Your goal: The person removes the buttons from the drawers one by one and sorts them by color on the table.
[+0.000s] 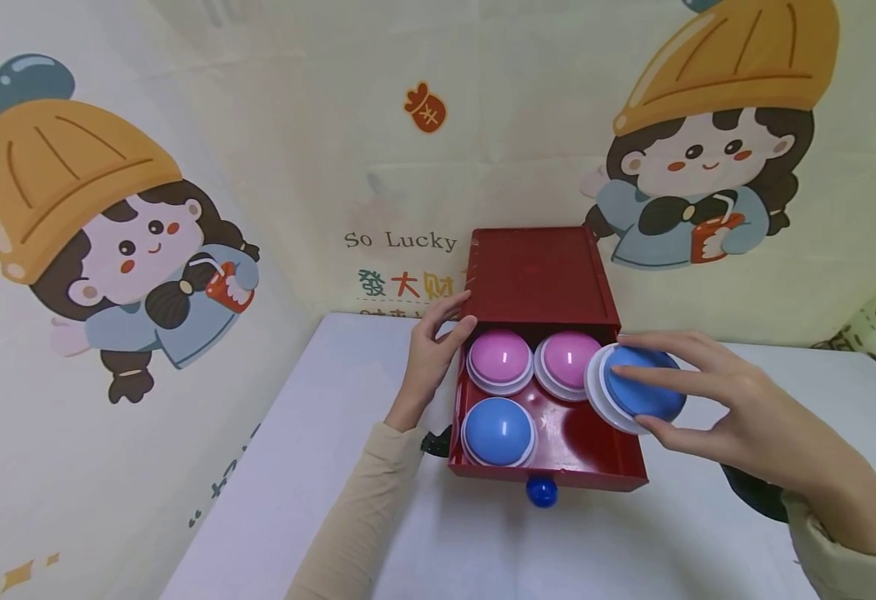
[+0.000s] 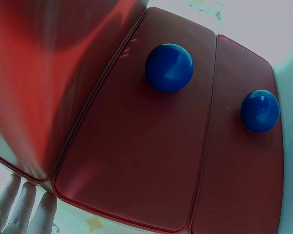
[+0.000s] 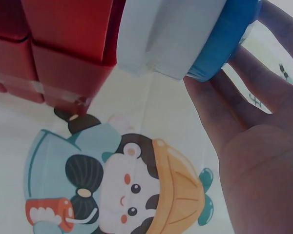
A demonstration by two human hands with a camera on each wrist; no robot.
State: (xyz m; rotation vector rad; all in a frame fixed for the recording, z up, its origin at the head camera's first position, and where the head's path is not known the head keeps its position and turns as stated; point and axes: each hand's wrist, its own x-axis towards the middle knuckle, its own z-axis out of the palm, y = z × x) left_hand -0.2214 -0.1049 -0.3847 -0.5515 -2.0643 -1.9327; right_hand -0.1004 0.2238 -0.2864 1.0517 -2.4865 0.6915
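My right hand (image 1: 738, 400) grips a push button with a blue dome (image 1: 643, 387) and white base, tilted over the right edge of an open red drawer (image 1: 573, 429). In the right wrist view, the fingers curve round the blue dome (image 3: 224, 44), beside the red cabinet (image 3: 71, 63). Inside the drawer sit a pink button (image 1: 499, 357), a second pink button (image 1: 568, 360) at the back right, and a blue button (image 1: 498, 432) at the front left. My left hand (image 1: 432, 358) rests with extended fingers at the cabinet's left side; its fingers (image 2: 43, 214) appear low in the left wrist view.
The red cabinet top (image 1: 535, 275) stands behind the drawer, near a patterned cloth backdrop (image 1: 272, 167). A blue knob (image 1: 541, 492) juts from the drawer front. Two lower drawer fronts (image 2: 122, 146) carry blue knobs (image 2: 169, 68). White table surface (image 1: 287, 433) surrounds the cabinet.
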